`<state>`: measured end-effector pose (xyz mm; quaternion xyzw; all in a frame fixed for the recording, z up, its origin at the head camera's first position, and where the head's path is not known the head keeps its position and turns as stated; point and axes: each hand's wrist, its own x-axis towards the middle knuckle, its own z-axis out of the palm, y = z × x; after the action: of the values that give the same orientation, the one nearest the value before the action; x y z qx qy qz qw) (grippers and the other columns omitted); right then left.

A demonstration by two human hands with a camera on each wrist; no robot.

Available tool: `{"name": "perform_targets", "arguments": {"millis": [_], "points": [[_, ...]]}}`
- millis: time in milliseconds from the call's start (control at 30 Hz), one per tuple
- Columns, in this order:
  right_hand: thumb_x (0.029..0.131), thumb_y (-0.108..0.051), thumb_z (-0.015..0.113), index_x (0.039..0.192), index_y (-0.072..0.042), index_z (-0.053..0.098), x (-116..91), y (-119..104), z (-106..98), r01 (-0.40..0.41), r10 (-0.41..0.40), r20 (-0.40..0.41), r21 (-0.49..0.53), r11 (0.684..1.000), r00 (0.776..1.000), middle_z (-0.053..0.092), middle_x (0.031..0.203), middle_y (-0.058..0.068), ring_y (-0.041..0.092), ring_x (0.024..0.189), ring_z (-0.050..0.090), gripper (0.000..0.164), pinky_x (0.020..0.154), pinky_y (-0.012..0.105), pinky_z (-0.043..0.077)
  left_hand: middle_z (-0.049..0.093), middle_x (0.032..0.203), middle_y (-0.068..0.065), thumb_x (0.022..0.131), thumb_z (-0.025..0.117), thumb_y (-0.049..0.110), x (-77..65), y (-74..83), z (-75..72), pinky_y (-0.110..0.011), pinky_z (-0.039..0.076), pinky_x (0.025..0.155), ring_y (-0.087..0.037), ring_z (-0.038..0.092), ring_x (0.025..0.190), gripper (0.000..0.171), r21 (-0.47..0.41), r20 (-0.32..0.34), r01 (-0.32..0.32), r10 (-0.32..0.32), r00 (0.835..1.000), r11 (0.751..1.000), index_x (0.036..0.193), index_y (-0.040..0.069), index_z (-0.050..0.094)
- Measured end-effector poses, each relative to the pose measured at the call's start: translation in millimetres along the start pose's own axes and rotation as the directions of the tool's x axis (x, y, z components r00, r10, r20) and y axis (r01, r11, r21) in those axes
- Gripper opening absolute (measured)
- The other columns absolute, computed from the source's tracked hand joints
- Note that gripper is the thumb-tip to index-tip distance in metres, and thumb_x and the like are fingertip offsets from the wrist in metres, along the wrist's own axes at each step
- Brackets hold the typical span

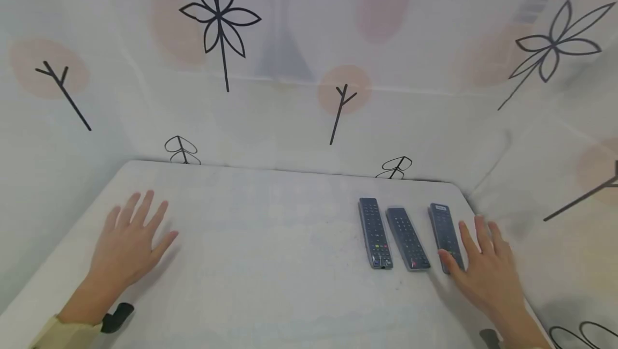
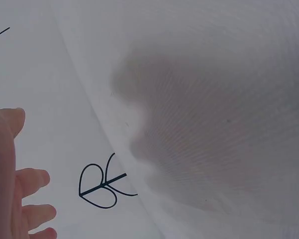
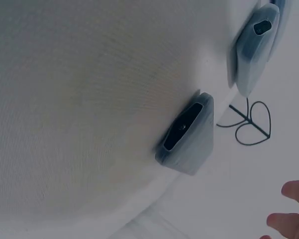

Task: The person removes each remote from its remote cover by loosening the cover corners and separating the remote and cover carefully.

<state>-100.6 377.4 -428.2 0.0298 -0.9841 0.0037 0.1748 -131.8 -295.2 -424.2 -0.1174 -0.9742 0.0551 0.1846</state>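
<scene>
Three dark remote controls lie on the right side of the white table: a left remote, a middle remote and a right remote. My right hand is spread beside the right remote, its thumb overlapping that remote's lower end in the head view. Its fingers are straight and hold nothing. Over at the table's left side, my left hand is spread with nothing in it, far from the remotes. In the right wrist view the near ends of a close remote and a farther remote show.
The white table has its back edge against a pale curtain printed with flowers and twigs, which also hangs along both sides. A black band sits at the left wrist, by a yellow sleeve.
</scene>
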Motion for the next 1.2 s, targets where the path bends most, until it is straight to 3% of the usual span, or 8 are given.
{"name": "perform_targets", "arguments": {"millis": [167, 300, 433, 567, 767, 900, 1033, 1200], "points": [[0.093, -0.031, 0.066, 0.135, 0.015, 0.047, 1, -1, 1, 0.029, -0.026, -0.059, 0.038, 0.999, 0.998, 0.035, 0.144, 0.04, 0.049, 0.144, 0.017, 0.066, 0.119, 0.048, 0.004, 0.042, 0.145, -0.03, 0.089, 0.064, 0.046, 1.1, 2.8, -2.1, -0.064, 0.024, 0.108, -0.047, 0.032, 0.135, 0.068, 0.001, 0.002, 0.004, -0.004, 1.0, 1.0, 0.137, -0.001, 0.055], [0.089, -0.021, 0.069, 0.131, 0.015, 0.051, 2, -4, 3, 0.004, 0.007, -0.107, 0.097, 0.995, 0.994, 0.044, 0.136, 0.039, 0.053, 0.129, 0.036, 0.057, 0.113, 0.058, 0.021, 0.048, 0.141, -0.03, 0.087, 0.067, 0.037, 2.1, 4.8, -3.2, -0.062, 0.029, 0.107, -0.047, 0.04, 0.13, 0.061, -0.026, 0.004, 0.004, -0.004, 1.0, 1.0, 0.134, -0.002, 0.058], [0.087, -0.014, 0.071, 0.127, 0.014, 0.054, 2, -12, 4, -0.042, 0.06, -0.115, 0.152, 0.988, 0.992, 0.049, 0.131, 0.037, 0.054, 0.118, 0.045, 0.052, 0.099, 0.064, 0.034, 0.055, 0.133, -0.028, 0.092, 0.065, 0.03, 2.9, 8.0, -4.3, -0.062, 0.038, 0.1, -0.047, 0.048, 0.122, 0.048, -0.147, 0.047, 0.061, -0.054, 0.997, 0.987, 0.127, -0.002, 0.062], [0.087, -0.009, 0.07, 0.125, 0.013, 0.056, 4, -21, 3, -0.065, 0.087, -0.104, 0.199, 0.978, 0.991, 0.051, 0.13, 0.035, 0.053, 0.114, 0.047, 0.047, 0.096, 0.064, 0.036, 0.058, 0.128, -0.026, 0.096, 0.063, 0.027, 3.5, 10.9, -4.2, -0.064, 0.041, 0.094, -0.048, 0.05, 0.118, 0.037, -0.306, 0.132, 0.167, -0.132, 0.982, 0.937, 0.123, 0.001, 0.064], [0.088, -0.008, 0.069, 0.126, 0.012, 0.058, 7, -36, 0, -0.059, 0.088, -0.094, 0.268, 0.962, 0.992, 0.054, 0.13, 0.031, 0.052, 0.115, 0.049, 0.044, 0.093, 0.064, 0.039, 0.061, 0.123, -0.026, 0.099, 0.059, 0.028, 6.2, 14.4, -4.7, -0.062, 0.045, 0.088, -0.046, 0.057, 0.108, 0.037, -0.425, 0.239, 0.256, -0.165, 0.957, 0.868, 0.124, 0.001, 0.064], [0.09, -0.011, 0.068, 0.127, 0.011, 0.058, 9, -47, -2, -0.061, 0.083, -0.059, 0.302, 0.951, 0.995, 0.054, 0.131, 0.03, 0.052, 0.117, 0.049, 0.045, 0.093, 0.065, 0.04, 0.065, 0.116, -0.023, 0.1, 0.058, 0.027, 6.6, 16.8, -1.8, -0.057, 0.05, 0.081, -0.04, 0.063, 0.099, 0.033, -0.506, 0.233, 0.273, -0.175, 0.957, 0.818, 0.121, 0.001, 0.065], [0.091, -0.011, 0.069, 0.129, 0.009, 0.058, 10, -56, 0, -0.045, 0.065, -0.047, 0.343, 0.938, 0.997, 0.057, 0.128, 0.029, 0.051, 0.113, 0.053, 0.045, 0.09, 0.064, 0.042, 0.066, 0.117, -0.019, 0.101, 0.058, 0.026, 7.4, 22.4, 1.5, -0.054, 0.051, 0.084, -0.037, 0.062, 0.104, 0.03, -0.575, 0.243, 0.306, -0.198, 0.95, 0.759, 0.12, 0.004, 0.065], [0.091, -0.01, 0.072, 0.129, 0.006, 0.06, 12, -65, 3, -0.036, 0.049, -0.015, 0.465, 0.884, 0.999, 0.064, 0.12, 0.025, 0.04, 0.097, 0.066, 0.043, 0.079, 0.052, 0.054, 0.066, 0.12, -0.018, 0.103, 0.055, 0.029, 7.2, 28.0, 1.9, -0.054, 0.051, 0.088, -0.037, 0.061, 0.11, 0.032, -0.639, 0.286, 0.348, -0.208, 0.936, 0.686, 0.123, 0.005, 0.063]]}}
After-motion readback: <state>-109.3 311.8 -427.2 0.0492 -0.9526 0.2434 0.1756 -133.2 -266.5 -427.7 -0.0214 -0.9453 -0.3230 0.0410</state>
